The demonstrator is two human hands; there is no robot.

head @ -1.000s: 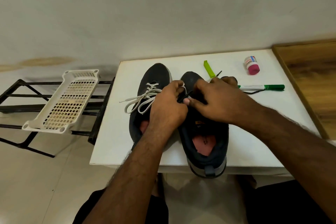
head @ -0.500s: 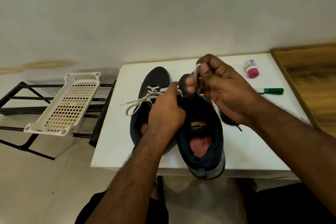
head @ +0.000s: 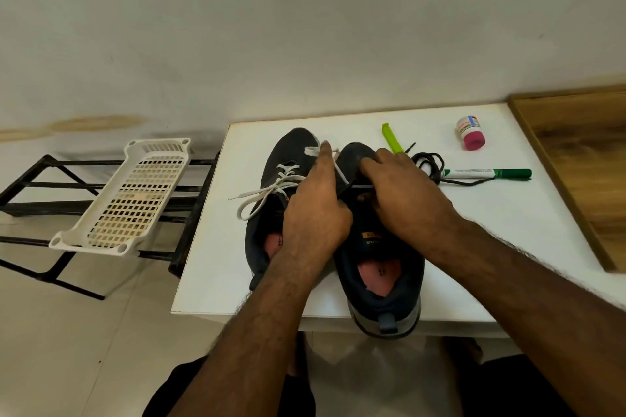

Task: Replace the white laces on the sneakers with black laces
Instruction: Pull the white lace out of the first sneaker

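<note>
Leftmost, a white basket (head: 125, 196) is seen resting on a black rack (head: 30, 186) beside the white table (head: 216, 247). On the table, the left sneaker (head: 281, 159) is shown with its white lace (head: 261, 195) threaded and its loose ends trailing toward the table's left edge. The left hand (head: 316, 210) is laid across both shoes, and a partly freed white lace (head: 338, 169) appears to be pinched near the forefinger. The right sneaker (head: 379, 267) is held at its eyelets by the right hand (head: 403, 200), fingers curled – what they grip cannot be told. Further right, the black laces (head: 432, 166) are coiled just beside a green marker (head: 487, 174). Laces are judged light, soft and limp; they are best taken near the stiff tip – the slack bends and snags in eyelets.
</note>
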